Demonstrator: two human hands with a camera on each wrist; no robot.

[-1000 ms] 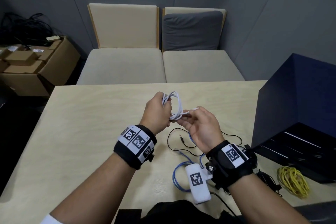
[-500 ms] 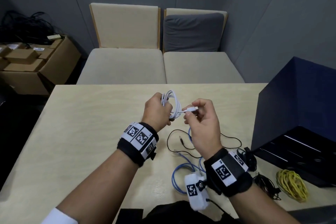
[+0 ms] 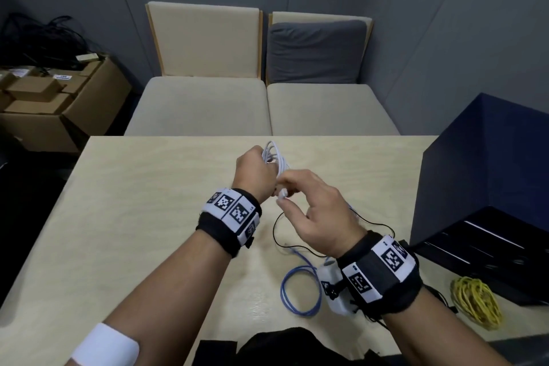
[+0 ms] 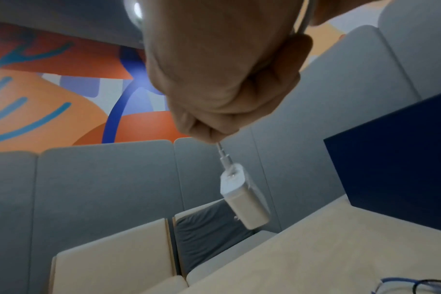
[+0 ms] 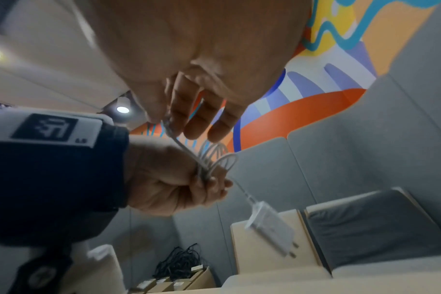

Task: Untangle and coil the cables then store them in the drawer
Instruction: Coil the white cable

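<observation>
- surface [image 3: 148,217]: pale wood grain, matt
- white cable [image 3: 276,154]: smooth plastic jacket, slight sheen
- charger block [image 4: 244,201]: smooth white plastic, satin; metal prongs
- blue cable [image 3: 300,291], yellow cable [image 3: 475,303]: plastic jacket
- drawer unit [image 3: 487,157]: dark navy, matt; its open drawer [image 3: 490,249] is glossy black
- wrist bands [image 3: 219,235]: black cloth
- seats [image 3: 202,104]: beige fabric
- boxes [image 3: 74,110]: brown cardboard

Dim, soft light; blurred wrist views

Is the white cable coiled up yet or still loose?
Mostly coiled: the left hand grips several loops of the white cable, while the right hand pinches its loose end.
</observation>
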